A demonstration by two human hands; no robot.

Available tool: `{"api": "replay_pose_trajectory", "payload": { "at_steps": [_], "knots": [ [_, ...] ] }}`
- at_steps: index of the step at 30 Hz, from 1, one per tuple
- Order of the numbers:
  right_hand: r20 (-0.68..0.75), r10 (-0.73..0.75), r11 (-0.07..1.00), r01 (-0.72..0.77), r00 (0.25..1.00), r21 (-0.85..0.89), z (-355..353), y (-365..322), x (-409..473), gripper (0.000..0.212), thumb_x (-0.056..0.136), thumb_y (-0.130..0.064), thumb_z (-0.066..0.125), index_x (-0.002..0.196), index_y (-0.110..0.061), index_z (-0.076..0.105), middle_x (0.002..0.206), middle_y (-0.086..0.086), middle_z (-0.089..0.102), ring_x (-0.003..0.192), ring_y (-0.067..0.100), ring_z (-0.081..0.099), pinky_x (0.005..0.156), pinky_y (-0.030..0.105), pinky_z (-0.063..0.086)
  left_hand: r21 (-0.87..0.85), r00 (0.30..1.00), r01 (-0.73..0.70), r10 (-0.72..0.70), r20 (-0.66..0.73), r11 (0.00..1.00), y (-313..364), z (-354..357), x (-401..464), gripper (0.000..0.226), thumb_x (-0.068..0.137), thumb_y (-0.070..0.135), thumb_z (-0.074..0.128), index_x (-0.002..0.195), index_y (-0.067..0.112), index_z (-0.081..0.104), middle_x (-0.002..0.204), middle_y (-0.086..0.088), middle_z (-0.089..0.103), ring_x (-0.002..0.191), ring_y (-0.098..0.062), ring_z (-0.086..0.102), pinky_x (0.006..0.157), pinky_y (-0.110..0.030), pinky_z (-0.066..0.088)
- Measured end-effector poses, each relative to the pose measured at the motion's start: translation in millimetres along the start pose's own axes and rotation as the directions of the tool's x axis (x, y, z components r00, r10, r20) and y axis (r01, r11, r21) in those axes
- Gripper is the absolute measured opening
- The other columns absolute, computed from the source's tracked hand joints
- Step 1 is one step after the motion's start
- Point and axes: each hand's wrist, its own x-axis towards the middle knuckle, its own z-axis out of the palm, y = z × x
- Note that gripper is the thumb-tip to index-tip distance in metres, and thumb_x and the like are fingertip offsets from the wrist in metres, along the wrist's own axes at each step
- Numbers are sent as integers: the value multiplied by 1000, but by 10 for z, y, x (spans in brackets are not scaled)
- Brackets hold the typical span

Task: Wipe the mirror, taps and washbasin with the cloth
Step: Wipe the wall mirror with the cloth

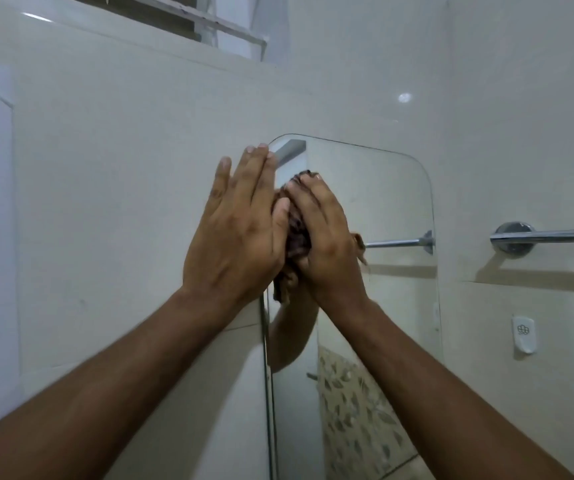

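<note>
Wiping the mirror (375,209): right hand (323,244) clamps the cloth (296,237), left hand (240,233) flat, fingers straight; next, sweep right.

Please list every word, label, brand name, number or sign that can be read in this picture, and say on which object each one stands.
No readable words, brand names or numbers in this view.
Small white wall fitting right of the mirror: a raised emblem of small circles, a sign only, no letters legible.
Cloth, towel rail, wall tiles: no text visible.
</note>
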Motion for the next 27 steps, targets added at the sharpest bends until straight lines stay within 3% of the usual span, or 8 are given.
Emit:
{"api": "replay_pose_trajectory", "payload": {
  "at_steps": [3, 10, 13, 16, 18, 21, 24, 27],
  "knots": [
    [-58, 42, 999, -41, 997, 23, 28, 34, 372, 54, 99, -16, 55, 148, 2, 38, 152, 17, 42, 146, 27, 34, 122, 25, 24, 9, 1000, -15, 15, -4, 1000, -7, 30, -2, 53, 106, 25, 25, 152, -1, 30, 160, -18, 30, 152, -24, 22, 125, -42, 16],
    [-23, -21, 999, 22, 1000, 28, 7, 70, -171, 52, 98, -16, 55, 145, 4, 43, 154, 18, 40, 149, 28, 30, 120, 44, 31, 117, 995, -83, 76, 67, 990, -9, 67, -22, 58, 108, 32, 20, 155, -2, 21, 163, -19, 22, 154, -26, 14, 125, -42, 17],
    [-36, -49, 998, 50, 998, 41, 9, 68, -374, 49, 100, -20, 56, 142, 5, 47, 151, 19, 44, 147, 29, 33, 119, 45, 34, 115, 993, -87, 77, 89, 990, 10, 76, -4, 66, 107, 44, 19, 156, 1, 15, 165, -16, 15, 155, -23, 7, 125, -42, 16],
    [-30, 8, 998, -6, 1000, 65, 36, 84, -33, 48, 100, -12, 55, 145, 1, 45, 153, 16, 42, 148, 25, 32, 122, 37, 29, 59, 993, -98, 93, 78, 993, 45, 70, 21, 70, 106, 50, 21, 157, 3, 15, 166, -14, 14, 155, -20, 6, 125, -42, 18],
    [-28, 56, 996, -53, 998, 71, 24, 88, 285, 50, 102, -25, 45, 147, -4, 42, 155, 13, 41, 148, 23, 31, 123, 26, 23, 30, 992, -99, 96, 80, 995, 52, 69, 47, 73, 105, 54, 22, 158, 4, 13, 167, -13, 12, 155, -19, 4, 125, -42, 16],
    [-17, 54, 996, -53, 998, 66, 3, 126, 513, 53, 102, -31, 39, 148, -5, 43, 156, 12, 39, 149, 23, 29, 122, 27, 25, 29, 991, -99, 96, 90, 995, 62, 80, 101, 76, 104, 57, 19, 158, 5, 9, 167, -12, 8, 155, -18, 0, 126, -42, 14],
    [-9, 57, 996, -56, 998, 72, -32, 141, 275, 54, 102, -31, 38, 150, -5, 40, 158, 11, 36, 151, 20, 26, 122, 25, 24, 87, 971, -203, 190, 145, 975, 98, 92, 112, 81, 103, 61, 17, 158, 4, 5, 167, -13, 3, 155, -20, -3, 126, -43, 13],
    [1, 85, 991, -85, 996, 101, -76, 170, -178, 56, 103, -36, 40, 150, -4, 39, 160, 13, 33, 151, 21, 24, 122, 37, 30, 126, 935, -326, 300, 188, 937, 104, 111, 89, 81, 102, 62, 15, 158, 5, 5, 168, -12, 1, 155, -20, -5, 125, -44, 14]
  ]
}}
